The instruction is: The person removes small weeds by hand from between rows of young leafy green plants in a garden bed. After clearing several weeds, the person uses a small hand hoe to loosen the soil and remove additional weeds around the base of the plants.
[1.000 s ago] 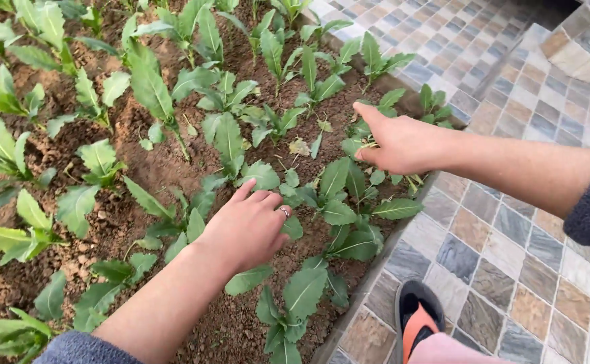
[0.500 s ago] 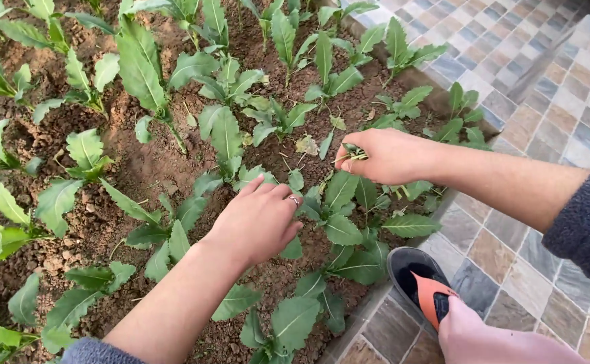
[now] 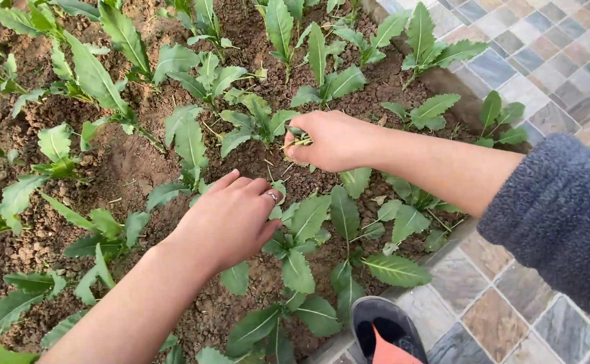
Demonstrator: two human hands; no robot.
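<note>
Left hand: the left hand (image 3: 231, 219) is laid palm down among the seedlings near the bed's right edge, fingers held together and curled toward the soil (image 3: 133, 165); what the fingertips grip, if anything, cannot be told. A ring (image 3: 272, 196) is worn on one finger.
Left arm: the bare forearm is stretched in from the lower left corner of the view.
Right hand: the right hand (image 3: 332, 140) is closed into a loose fist, and a small tuft of pulled green weeds (image 3: 297, 139) is pinched in it, the stems sticking out on the thumb side.
Right arm: the forearm is reached across from the right, with a grey fleece sleeve (image 3: 564, 216) pushed back above the wrist.
Nearest plants: a leafy seedling (image 3: 308, 229) is seen just beside the left hand, another seedling (image 3: 258, 121) just beside the right fist.
Bed: brown crumbly soil is filled with rows of green seedlings.
Edge: tiled paving (image 3: 504, 310) runs along the bed's right side, and a dark shoe (image 3: 382, 327) is set on it at the bottom.
</note>
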